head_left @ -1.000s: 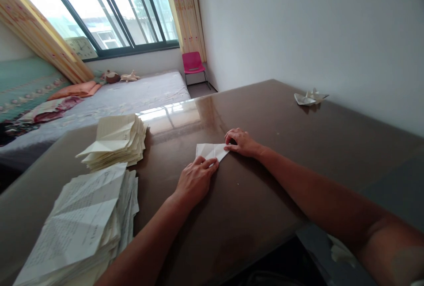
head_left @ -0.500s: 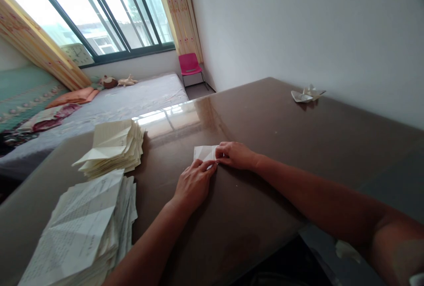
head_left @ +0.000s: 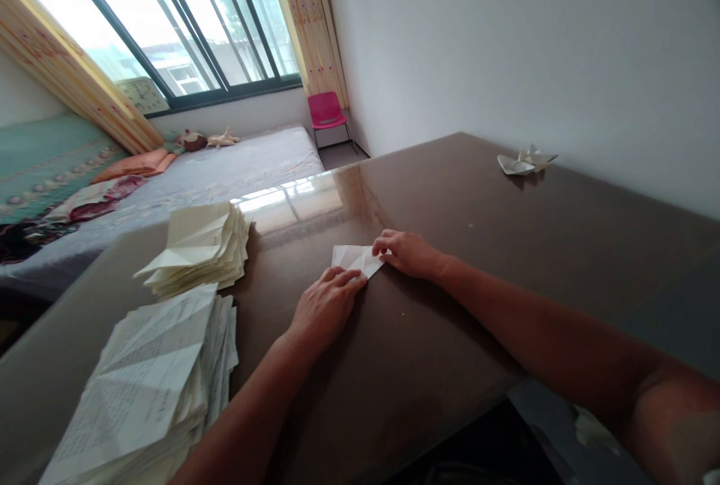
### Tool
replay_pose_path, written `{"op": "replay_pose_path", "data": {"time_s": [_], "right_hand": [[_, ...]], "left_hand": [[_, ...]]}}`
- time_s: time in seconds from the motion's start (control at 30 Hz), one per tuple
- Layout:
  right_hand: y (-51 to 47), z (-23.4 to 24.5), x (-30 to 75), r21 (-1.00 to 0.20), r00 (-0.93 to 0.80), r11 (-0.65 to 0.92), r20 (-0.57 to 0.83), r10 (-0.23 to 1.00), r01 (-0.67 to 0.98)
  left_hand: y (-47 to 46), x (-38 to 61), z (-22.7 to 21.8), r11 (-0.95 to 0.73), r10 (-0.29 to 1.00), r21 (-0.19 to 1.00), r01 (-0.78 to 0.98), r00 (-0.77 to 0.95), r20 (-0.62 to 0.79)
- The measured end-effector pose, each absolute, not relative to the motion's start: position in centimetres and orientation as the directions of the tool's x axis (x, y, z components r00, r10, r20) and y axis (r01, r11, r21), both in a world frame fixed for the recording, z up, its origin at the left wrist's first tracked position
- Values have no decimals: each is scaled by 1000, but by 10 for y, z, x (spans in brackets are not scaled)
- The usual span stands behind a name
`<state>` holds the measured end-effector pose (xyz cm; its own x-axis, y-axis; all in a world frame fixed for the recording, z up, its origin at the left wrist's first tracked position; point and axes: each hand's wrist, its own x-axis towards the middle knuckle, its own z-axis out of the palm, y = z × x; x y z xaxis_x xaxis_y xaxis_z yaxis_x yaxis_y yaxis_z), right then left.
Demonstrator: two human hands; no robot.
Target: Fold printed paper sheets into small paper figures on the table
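A small white sheet of folded paper lies on the glossy brown table in front of me, with creases across it. My left hand rests on its lower left edge, fingers stretched out flat and pressing it to the tabletop. At the paper's right corner, my right hand has its thumb and forefinger closed in a pinch. Part of the paper's near edge is hidden beneath the left fingers.
Left of my hands stand a stack of cream paper and a nearer stack of handwritten sheets. Folded paper boats sit by the wall at the far right. Beyond the table are a bed and a pink chair.
My right hand has shifted slightly up and right along the paper, uncovering more of its right part. The left fingers have flattened, and the hands are a little farther apart.
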<state>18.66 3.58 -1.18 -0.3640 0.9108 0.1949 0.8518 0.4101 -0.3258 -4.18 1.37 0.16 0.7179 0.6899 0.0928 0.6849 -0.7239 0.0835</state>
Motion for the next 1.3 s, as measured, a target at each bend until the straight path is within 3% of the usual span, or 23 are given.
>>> {"op": "replay_pose_path", "data": {"time_s": [0.1, 0.2, 0.4, 0.63, 0.83, 1.13, 1.3], "right_hand": [[33, -12, 182, -304, -529, 589, 263, 807, 748], [32, -13, 179, -306, -591, 659, 291, 752, 688], [35, -14, 180, -307, -609, 681, 307, 732, 665], [34, -12, 181, -329, -624, 710, 340, 704, 622], [34, -12, 183, -334, -623, 702, 323, 712, 629], [37, -16, 189, -352, -603, 666, 285, 745, 657], [43, -19, 194, -428, -619, 666, 266, 739, 612]], "left_hand": [[20, -54, 3, -698, 716, 101, 709, 692, 92], [25, -64, 3, -682, 731, 46, 730, 676, 93], [30, -64, 2, -668, 733, -65, 741, 671, 111], [36, -61, -1, -689, 713, -48, 723, 689, 130], [31, -56, 4, -678, 712, -121, 726, 688, 142], [-1, -28, -1, -825, 563, 48, 563, 811, 160], [5, -36, -1, -777, 629, 142, 613, 757, 176]]}}
